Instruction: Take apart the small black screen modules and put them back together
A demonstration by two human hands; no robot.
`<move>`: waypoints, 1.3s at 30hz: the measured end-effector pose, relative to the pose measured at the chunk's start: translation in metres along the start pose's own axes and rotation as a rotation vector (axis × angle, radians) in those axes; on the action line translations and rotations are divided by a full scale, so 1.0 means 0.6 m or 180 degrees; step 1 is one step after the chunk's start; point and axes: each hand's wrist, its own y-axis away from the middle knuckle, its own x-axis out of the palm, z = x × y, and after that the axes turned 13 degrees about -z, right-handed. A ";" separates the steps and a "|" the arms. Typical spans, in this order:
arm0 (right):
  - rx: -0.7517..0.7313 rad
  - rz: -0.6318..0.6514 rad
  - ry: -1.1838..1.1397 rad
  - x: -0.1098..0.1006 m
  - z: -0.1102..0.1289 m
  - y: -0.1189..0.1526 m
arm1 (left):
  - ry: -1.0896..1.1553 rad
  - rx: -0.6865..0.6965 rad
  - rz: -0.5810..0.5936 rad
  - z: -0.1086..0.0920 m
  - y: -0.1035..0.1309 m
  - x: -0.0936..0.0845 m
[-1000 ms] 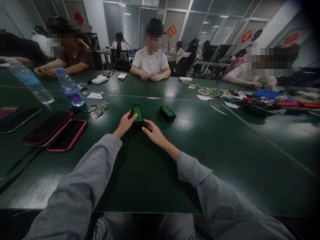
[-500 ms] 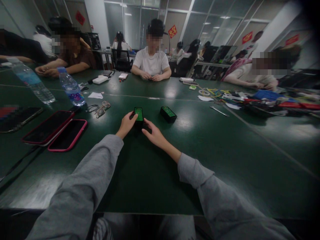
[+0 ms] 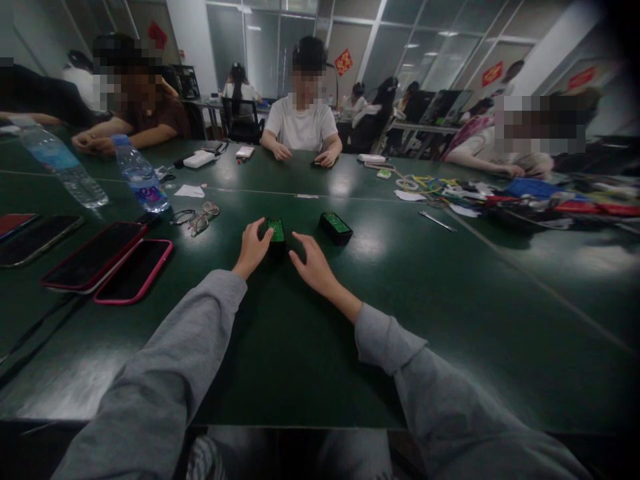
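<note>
A small black box with a green patterned top (image 3: 276, 231) stands on the dark green table (image 3: 300, 373). My left hand (image 3: 254, 248) is at its left side, fingers apart, the thumb at the box's top edge; whether it touches is hard to tell. To the right of that box, my right hand (image 3: 313, 263) is held with thumb and fingers spread, a gap between it and the box, and holds nothing. A second similar box (image 3: 336, 228) lies farther right, beyond my right hand, untouched and turned at an angle.
Phones (image 3: 134, 272), two water bottles (image 3: 143, 177) and glasses (image 3: 200, 219) lie on the left. At the right are a silver pen-like item (image 3: 437, 221) and a heap of cables (image 3: 530, 200). Several people sit around, one opposite (image 3: 303, 123).
My right hand has moved off the box to the right and opened wider. My left hand's fingers have loosened from the box's side. The person opposite has parted their hands.
</note>
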 end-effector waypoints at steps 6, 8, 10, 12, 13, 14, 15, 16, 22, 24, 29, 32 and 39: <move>0.0340 -0.0858 0.1509 -0.067 -0.114 -0.032 | -0.0103 0.0378 0.0396 -0.009 0.005 -0.001; 0.0716 -0.0763 0.1414 -0.076 -0.157 -0.034 | -0.0205 0.0413 0.0560 -0.017 0.007 -0.004; 0.0988 -0.0586 0.1232 -0.076 -0.183 -0.033 | -0.0270 0.0427 0.0696 -0.025 0.010 -0.009; 0.1043 -0.0495 0.1154 -0.072 -0.186 -0.029 | -0.0329 0.0465 0.0842 -0.032 0.012 -0.014; 0.1017 -0.0479 0.1157 -0.068 -0.180 -0.028 | -0.0359 0.0502 0.0917 -0.033 0.013 -0.016; 0.0991 -0.0471 0.1163 -0.064 -0.170 -0.025 | -0.0382 0.0547 0.0986 -0.033 0.014 -0.017; 0.0978 -0.0461 0.1162 -0.060 -0.157 -0.023 | -0.0394 0.0597 0.1045 -0.032 0.014 -0.017; 0.0970 -0.0438 0.1151 -0.055 -0.142 -0.021 | -0.0395 0.0645 0.1087 -0.030 0.013 -0.017; 0.0647 -0.0013 0.0912 -0.014 -0.048 -0.006 | -0.0266 0.0889 0.1072 -0.010 0.008 -0.007; 0.0373 0.0144 0.0794 -0.004 -0.029 -0.003 | -0.0198 0.0923 0.1042 -0.005 0.007 -0.006; -0.0005 0.0344 0.0475 -0.001 -0.031 -0.002 | -0.0122 0.0919 0.1128 -0.001 0.007 -0.006; 0.0046 0.0388 0.0338 -0.003 -0.043 -0.003 | -0.0093 0.0922 0.1154 0.001 0.006 -0.007; 0.0039 0.0375 0.0239 -0.002 -0.048 -0.002 | -0.0053 0.0907 0.1214 -0.003 0.007 -0.009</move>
